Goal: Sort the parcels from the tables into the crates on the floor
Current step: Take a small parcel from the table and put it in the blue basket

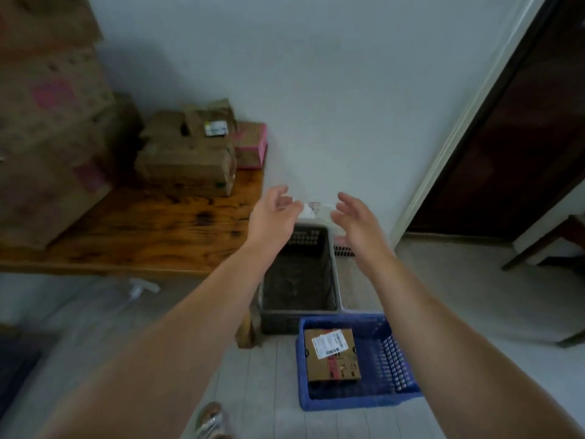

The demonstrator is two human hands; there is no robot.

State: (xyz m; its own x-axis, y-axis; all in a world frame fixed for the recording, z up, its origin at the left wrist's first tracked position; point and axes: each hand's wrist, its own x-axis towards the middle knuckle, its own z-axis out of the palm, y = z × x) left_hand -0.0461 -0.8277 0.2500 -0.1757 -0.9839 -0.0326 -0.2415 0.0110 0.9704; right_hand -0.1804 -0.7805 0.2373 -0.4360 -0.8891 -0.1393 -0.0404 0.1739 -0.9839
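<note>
I read both hands as open and apart, palms facing each other: left hand [275,213] and right hand [354,217] are over the far end of the grey crate [300,318] on the floor. A blurred white item [313,210] shows between them; I cannot tell contact. One brown parcel [332,356] lies in the blue crate [364,403]. A taped box [186,156] and a pink box [251,145] sit at the far right corner of the bench [152,236]
</note>
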